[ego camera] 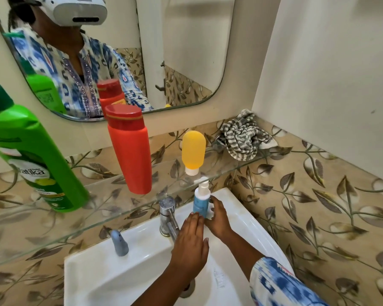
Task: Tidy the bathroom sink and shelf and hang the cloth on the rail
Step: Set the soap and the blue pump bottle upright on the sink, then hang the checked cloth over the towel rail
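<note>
Patterned blue-and-white sleeve [279, 283] leads to the right hand [218, 217], fingers wrapped round a small blue spray bottle with a white pump top [200, 200] on the white ceramic sink [119, 274] rim — under the glass shelf [102, 208]. Left hand [191, 241] hovers flat, empty. Lifted carelessly, the pump could strike the shelf edge — striped grey cloth [243, 135] waits bunched there.

One head cam, close, angled fwd and down over sink [124, 274] toward shelf [97, 219] and mirror [186, 51].
</note>
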Available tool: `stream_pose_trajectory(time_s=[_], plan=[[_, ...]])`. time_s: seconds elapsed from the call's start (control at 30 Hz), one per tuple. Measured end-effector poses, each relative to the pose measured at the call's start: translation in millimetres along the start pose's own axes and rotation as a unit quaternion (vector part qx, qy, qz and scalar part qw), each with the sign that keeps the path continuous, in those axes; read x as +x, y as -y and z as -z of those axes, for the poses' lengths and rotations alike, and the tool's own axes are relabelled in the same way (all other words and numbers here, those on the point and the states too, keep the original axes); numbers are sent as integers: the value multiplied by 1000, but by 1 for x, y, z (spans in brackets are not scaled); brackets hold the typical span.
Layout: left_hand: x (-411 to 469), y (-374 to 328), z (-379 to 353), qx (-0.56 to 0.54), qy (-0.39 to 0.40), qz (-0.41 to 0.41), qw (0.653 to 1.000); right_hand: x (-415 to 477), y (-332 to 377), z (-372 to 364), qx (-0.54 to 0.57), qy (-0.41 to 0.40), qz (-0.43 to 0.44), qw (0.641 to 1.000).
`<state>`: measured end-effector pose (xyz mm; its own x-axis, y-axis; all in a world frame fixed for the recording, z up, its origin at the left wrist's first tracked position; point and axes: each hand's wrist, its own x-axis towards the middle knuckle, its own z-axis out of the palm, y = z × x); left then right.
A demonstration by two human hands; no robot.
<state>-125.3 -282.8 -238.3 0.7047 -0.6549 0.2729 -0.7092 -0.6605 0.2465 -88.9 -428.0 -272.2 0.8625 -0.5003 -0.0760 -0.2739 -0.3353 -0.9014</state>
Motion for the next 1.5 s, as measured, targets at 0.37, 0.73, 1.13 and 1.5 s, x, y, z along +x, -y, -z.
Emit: stream_pose_trajectory(time_s=[0.37, 0.73, 1.13, 1.5], plan=[[22, -36, 7, -98, -78, -102, 987, -19, 110, 94, 53, -413, 247, 875], [66, -61, 54, -145, -140, -148, 968, 3, 136, 140, -270, -325, 190, 886], [145, -120, 151, -341, -138, -139, 919, -26, 199, 222, 257, -417, 218, 844], [183, -153, 225, -180, -99, -115, 972, -107, 192, 302, 48, -352, 262, 897]])
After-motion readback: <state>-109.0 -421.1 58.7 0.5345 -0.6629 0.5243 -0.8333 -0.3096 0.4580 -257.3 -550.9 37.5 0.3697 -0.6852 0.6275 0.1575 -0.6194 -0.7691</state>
